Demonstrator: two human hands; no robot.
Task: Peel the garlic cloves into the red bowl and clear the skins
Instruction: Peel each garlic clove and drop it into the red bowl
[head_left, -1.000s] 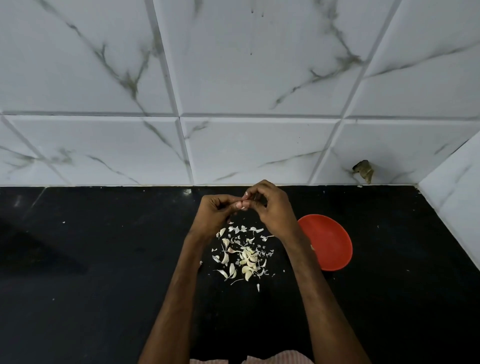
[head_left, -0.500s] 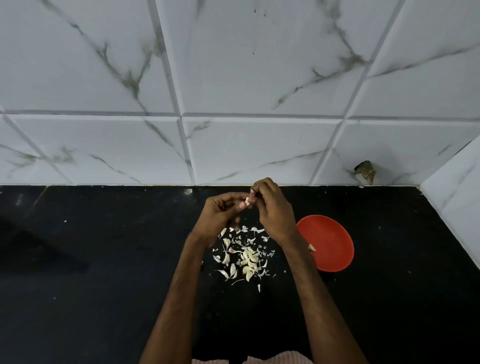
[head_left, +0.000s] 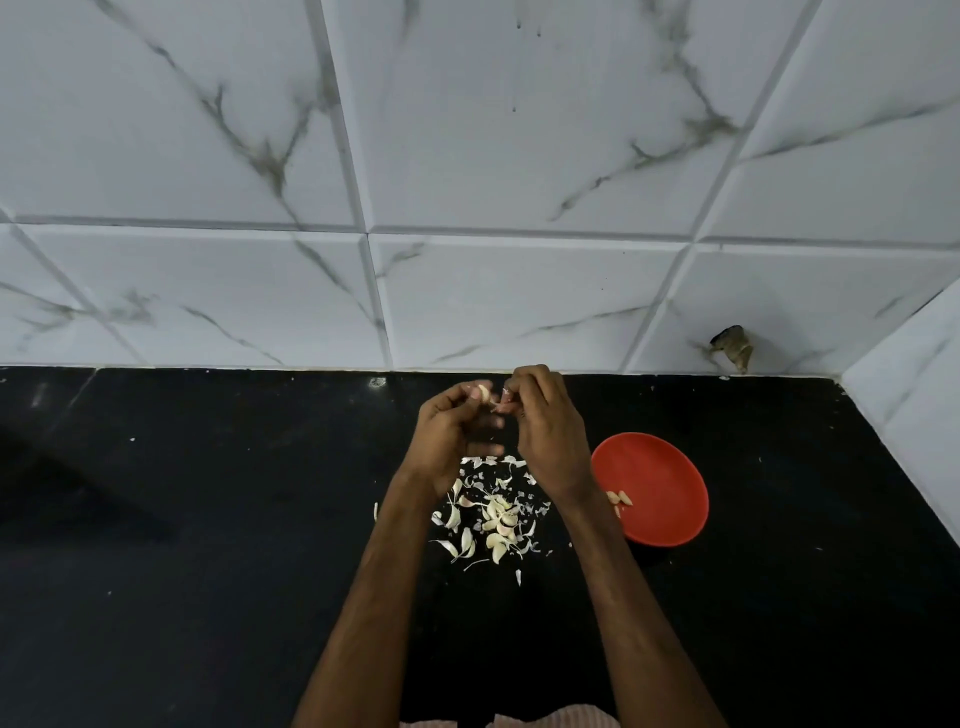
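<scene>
Left of red bowl (head_left: 670, 467): clamps garlic clove (head_left: 484, 393) in left hand (head_left: 452, 436) fingertips, pinches its skin (head_left: 500, 407) with nearer right hand (head_left: 550, 436).

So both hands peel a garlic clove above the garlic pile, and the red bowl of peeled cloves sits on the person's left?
The side is wrong: the head view shows the red bowl on the person's right. The left hand and right hand do peel a garlic clove above the garlic pile, with peeled cloves in the bowl.
</scene>
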